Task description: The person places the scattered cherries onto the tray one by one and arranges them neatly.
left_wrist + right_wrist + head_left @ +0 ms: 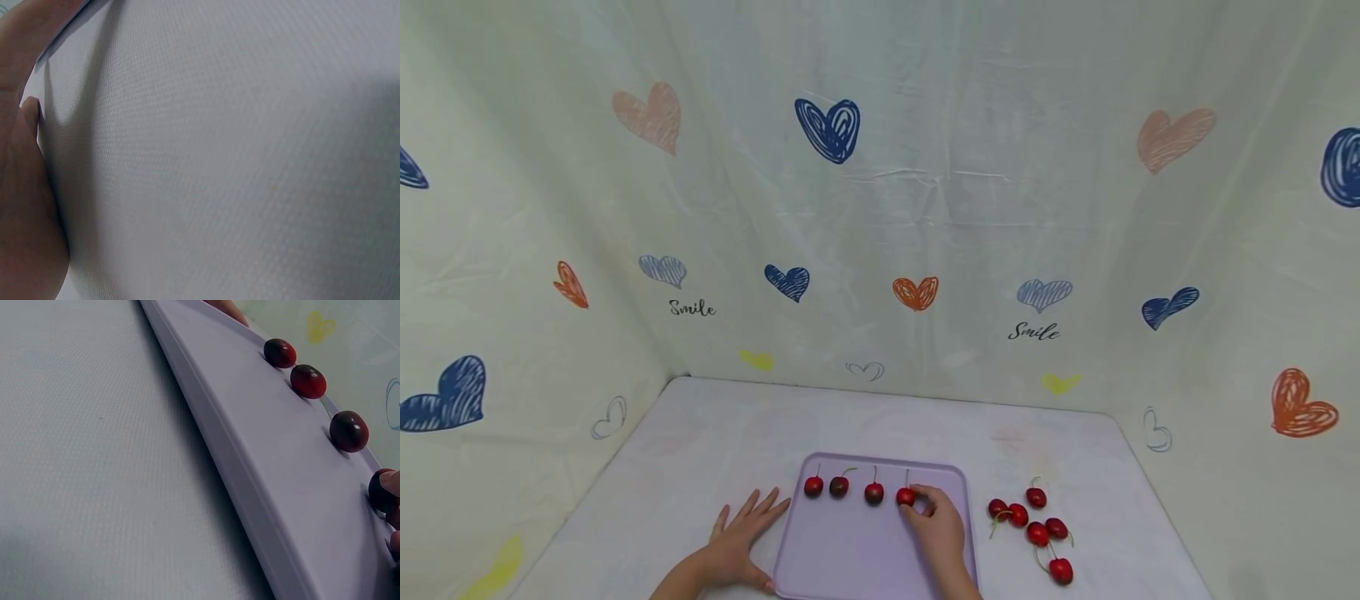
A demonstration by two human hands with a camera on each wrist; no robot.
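Several dark red cherries with stems stand in a row along the far side of a lilac tray. My right hand reaches over the tray from the right, thumb and forefinger pinching the rightmost cherry of that row. In the right wrist view, fingertips touch this cherry at the right edge, and most of the hand is out of frame. My left hand is spread flat by the tray's left side, its thumb and a fingertip at the rim. Only part of that palm shows in the left wrist view.
Right of the tray, several loose cherries lie on the pale table, some with stems crossing. A light curtain printed with hearts hangs behind the table and at both sides.
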